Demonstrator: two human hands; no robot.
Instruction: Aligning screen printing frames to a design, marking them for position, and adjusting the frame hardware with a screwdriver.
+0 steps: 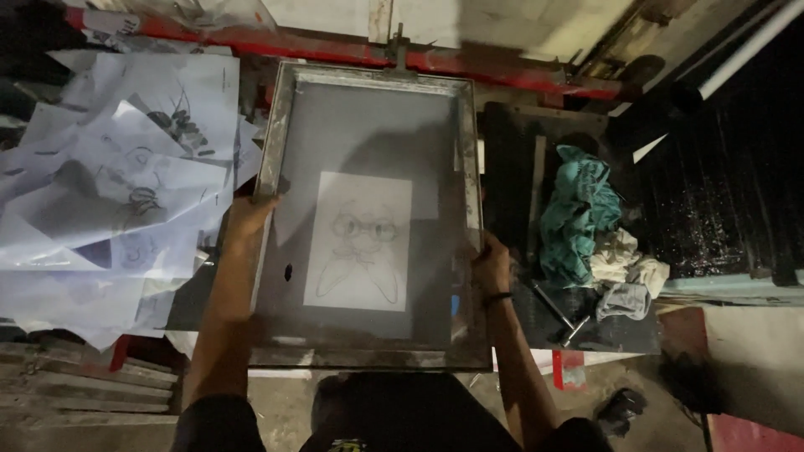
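From the head camera, looking straight down, a person holds a screen-printing frame (pixel 368 213) by its two long sides. The frame is a grey, paint-stained rectangle with a fine mesh stretched across it, and its far edge meets a clamp (pixel 399 52) on a red bar (pixel 335 46), which seems to act as a hinge so the frame can swing up and down over the same spot. Through the mesh shows a white sheet (pixel 360 241) with a line drawing of a figure wearing round glasses; it lies under the screen, centred in the opening, likely so that the print lands square on it.

The left hand (pixel 249 216) is closed around the left rail about halfway along it, fingers wrapped over the edge. The right hand (pixel 492 266) grips the right rail a little nearer the body, with a dark band on the wrist. Both forearms reach forward from the bottom of the view, elbows bent and spread, which keeps the frame level between them.

To the left, a loose heap of printed sheets (pixel 109 184) with similar drawings covers the tabletop. To the right, crumpled teal and white rags (pixel 586 226) lie on a dark surface (pixel 519 151), within easy reach for wiping.
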